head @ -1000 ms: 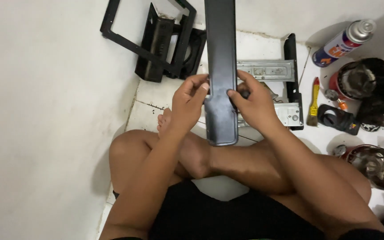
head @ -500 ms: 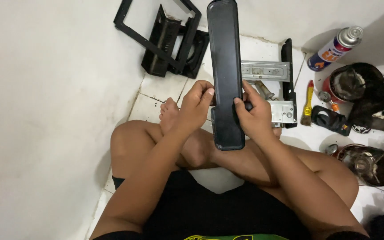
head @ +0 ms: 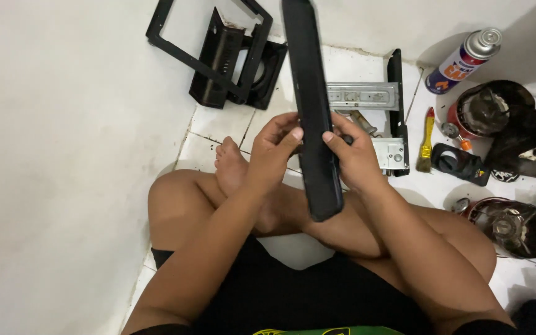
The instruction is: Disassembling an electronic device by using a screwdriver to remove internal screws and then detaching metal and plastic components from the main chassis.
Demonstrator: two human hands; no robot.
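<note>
Gripping a long black panel (head: 312, 118) from both sides, the left hand (head: 275, 147) and the right hand (head: 356, 155) hold it on end above the person's crossed legs in the head view, thumbs pressed on its face, fingers curled behind. Its lower end hangs just over a shin; its top runs out of frame. On the white tiled floor (head: 212, 124) behind lie a black metal frame (head: 218, 53) and a grey metal chassis (head: 370, 105). To the right are a yellow-handled brush (head: 427, 139) and a spray can (head: 464, 60).
</note>
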